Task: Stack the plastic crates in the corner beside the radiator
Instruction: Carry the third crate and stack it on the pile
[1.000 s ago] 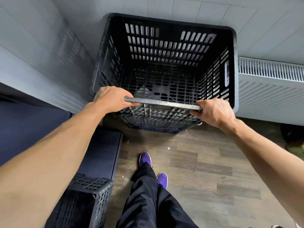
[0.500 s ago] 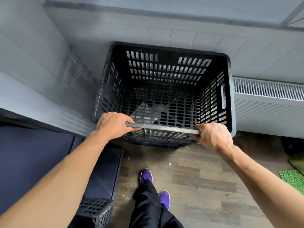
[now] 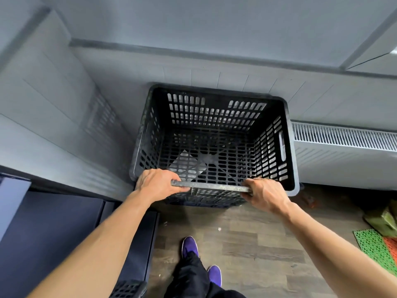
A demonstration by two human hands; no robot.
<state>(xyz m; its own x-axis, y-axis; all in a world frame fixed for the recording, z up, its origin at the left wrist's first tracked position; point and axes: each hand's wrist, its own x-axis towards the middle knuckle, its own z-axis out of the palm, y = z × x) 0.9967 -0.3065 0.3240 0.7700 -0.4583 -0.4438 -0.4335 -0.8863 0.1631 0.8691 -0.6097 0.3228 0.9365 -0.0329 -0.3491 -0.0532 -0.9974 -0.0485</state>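
Observation:
A black slotted plastic crate (image 3: 214, 117) stands in the corner, its back against the wall and its right side next to the white radiator (image 3: 343, 151). A dark edge of something under it shows at its near base; I cannot tell what. My left hand (image 3: 158, 182) grips the left end of the near rim. My right hand (image 3: 263, 192) grips the right end of the same rim. A pale flat sheet shows through the crate's mesh floor. The corner of another black crate (image 3: 129, 289) pokes in at the bottom edge, by my left forearm.
A dark blue cabinet (image 3: 64, 233) runs along the left, close to the crate's near left corner. Green and orange mesh mats (image 3: 378, 246) and a green bag lie on the wooden floor at right. My legs and purple shoes (image 3: 190, 247) stand just behind the crate.
The crate sits lower and farther from me in view than before, and more of the wall above shows. Both hands stay on the near rim.

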